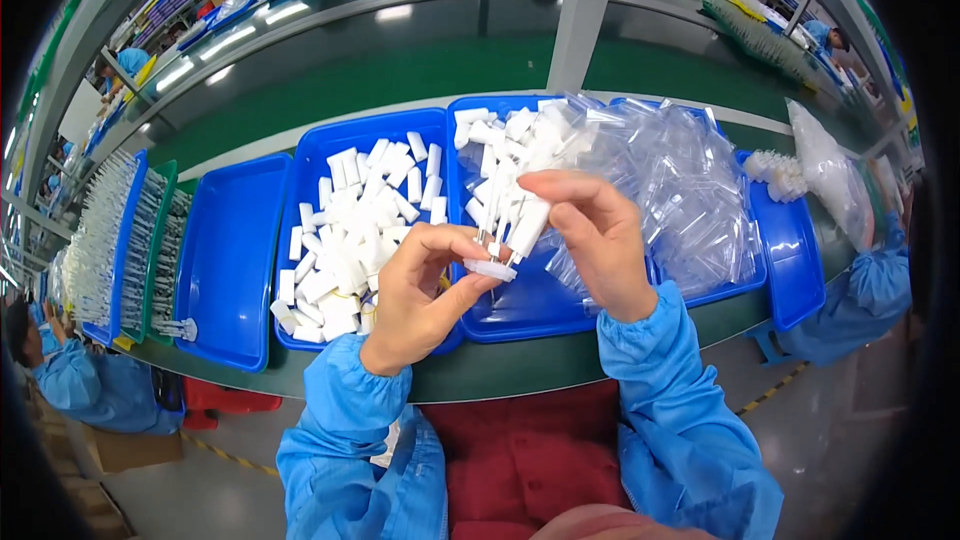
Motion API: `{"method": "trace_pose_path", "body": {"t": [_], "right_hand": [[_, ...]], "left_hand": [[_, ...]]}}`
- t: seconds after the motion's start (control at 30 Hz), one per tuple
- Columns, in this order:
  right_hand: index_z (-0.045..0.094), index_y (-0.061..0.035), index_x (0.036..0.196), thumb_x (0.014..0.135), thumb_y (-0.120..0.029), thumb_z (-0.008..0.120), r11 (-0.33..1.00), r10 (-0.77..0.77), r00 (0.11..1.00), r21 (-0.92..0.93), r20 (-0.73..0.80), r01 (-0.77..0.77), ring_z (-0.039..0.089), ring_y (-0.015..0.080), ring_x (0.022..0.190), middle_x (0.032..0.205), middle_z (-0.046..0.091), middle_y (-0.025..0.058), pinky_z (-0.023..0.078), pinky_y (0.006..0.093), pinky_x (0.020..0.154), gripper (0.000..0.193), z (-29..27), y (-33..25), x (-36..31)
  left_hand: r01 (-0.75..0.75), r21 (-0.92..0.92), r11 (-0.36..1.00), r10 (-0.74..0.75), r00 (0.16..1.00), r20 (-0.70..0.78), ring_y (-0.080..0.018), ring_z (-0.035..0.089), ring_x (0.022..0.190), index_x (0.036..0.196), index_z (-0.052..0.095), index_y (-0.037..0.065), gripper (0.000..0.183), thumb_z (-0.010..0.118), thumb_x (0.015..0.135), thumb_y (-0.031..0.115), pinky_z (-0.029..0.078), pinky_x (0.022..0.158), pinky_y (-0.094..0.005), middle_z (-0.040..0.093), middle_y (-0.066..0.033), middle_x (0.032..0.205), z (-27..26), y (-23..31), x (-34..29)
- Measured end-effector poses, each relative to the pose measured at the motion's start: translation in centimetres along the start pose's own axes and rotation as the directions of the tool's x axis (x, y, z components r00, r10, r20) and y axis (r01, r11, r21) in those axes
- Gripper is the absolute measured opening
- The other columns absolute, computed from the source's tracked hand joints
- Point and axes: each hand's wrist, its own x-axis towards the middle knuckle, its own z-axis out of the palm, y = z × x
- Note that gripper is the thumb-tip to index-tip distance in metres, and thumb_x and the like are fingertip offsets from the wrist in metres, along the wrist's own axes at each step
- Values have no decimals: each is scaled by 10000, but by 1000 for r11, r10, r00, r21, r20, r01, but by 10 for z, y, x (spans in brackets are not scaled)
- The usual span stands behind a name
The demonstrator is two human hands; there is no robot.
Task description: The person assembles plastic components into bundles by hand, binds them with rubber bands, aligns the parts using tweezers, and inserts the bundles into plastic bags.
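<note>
My left hand (pixel 415 290) pinches a small piece with a whitish round base (pixel 491 270) between thumb and fingers. Thin metal-looking pins stand up from that base, and white tubes stand over it. My right hand (pixel 612 255) has thumb and forefinger at the upper end of one white plastic tube (pixel 529 227), which leans above the base's right side. Both hands are over the front of a blue tray (pixel 530 323) that contains white tubes and clear plastic sleeves (pixel 690 190). A second blue tray (pixel 446 120) beside my left hand is heaped with short white tubes (pixel 345 240).
Further left lies a bare blue tray (pixel 228 260), beside upright racks (pixel 130 250) of clear pieces. At right are a narrow blue tray (pixel 793 270), a cluster of white parts (pixel 776 175) and a plastic bag (pixel 828 175). A metal post (pixel 583 20) rises behind. Other people sit nearby.
</note>
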Motion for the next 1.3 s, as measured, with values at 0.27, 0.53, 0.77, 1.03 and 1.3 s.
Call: {"method": "trace_pose_path", "body": {"t": [0.27,0.53,0.77,1.03,1.3], "right_hand": [[621,0,1197,956,-33,564,995,-27,999,-100,44,31,625,189,1033,1275,606,147,518,302,873,249,15,2,1],[699,-86,973,795,-213,718,211,-37,947,-924,319,319,563,241,997,896,645,66,376,429,978,218,50,36,28],[672,-78,1004,723,-218,767,-37,166,858,-866,486,498,557,256,1001,922,616,91,363,457,1039,328,77,48,45],[675,-55,997,730,-158,724,420,158,876,-834,457,359,587,278,971,870,635,108,400,428,959,290,82,58,40],[686,-24,824,722,-214,767,16,119,858,-865,500,501,552,281,1035,913,615,117,385,442,1022,230,84,58,35]], "left_hand": [[-286,455,843,279,957,83,-250,662,961,996,637,25,322,712,725,-130,527,828,-321,677,-127,1012,-18,9,5],[-204,804,559,561,807,-186,-191,638,882,1084,625,25,334,714,785,-93,513,758,-295,662,-109,1034,-59,11,10],[-112,840,531,517,828,-216,-239,659,838,1091,628,32,299,709,809,-29,521,708,-323,667,-110,970,-75,-13,17],[-99,836,540,517,822,-237,-199,642,865,1108,626,46,333,726,802,-37,517,727,-297,669,-88,1002,-73,-7,9],[-86,901,424,595,777,-206,-200,648,855,1118,626,50,350,733,797,-37,515,714,-301,679,-85,1010,-75,2,6]]}}
